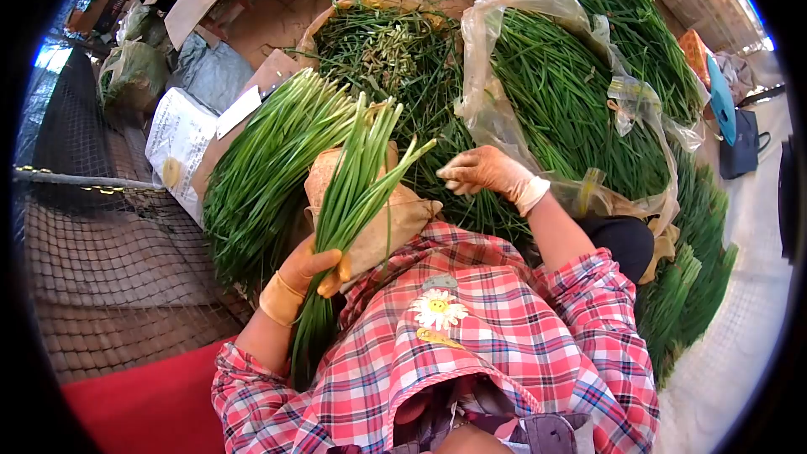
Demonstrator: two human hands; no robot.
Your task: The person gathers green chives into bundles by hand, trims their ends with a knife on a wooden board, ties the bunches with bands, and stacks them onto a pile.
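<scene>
My left hand, in a thin pale glove, is closed round a bunch of chives. Their pale cut ends point up and away, and the green leaves hang down past my wrist. At the right, my gloved right hand is apart from the bunch, over loose greens, its fingers curled together. What is between those fingers, if anything, I cannot make out. A larger pile of chives lies left of the held bunch. Under the bunch a tan cloth or sack covers my lap.
Trimmed scraps fill an open sack ahead. To its right, a clear plastic bag surrounds more long chives. Further bundles lie at far right. Dark netting and a thin pole are on the left.
</scene>
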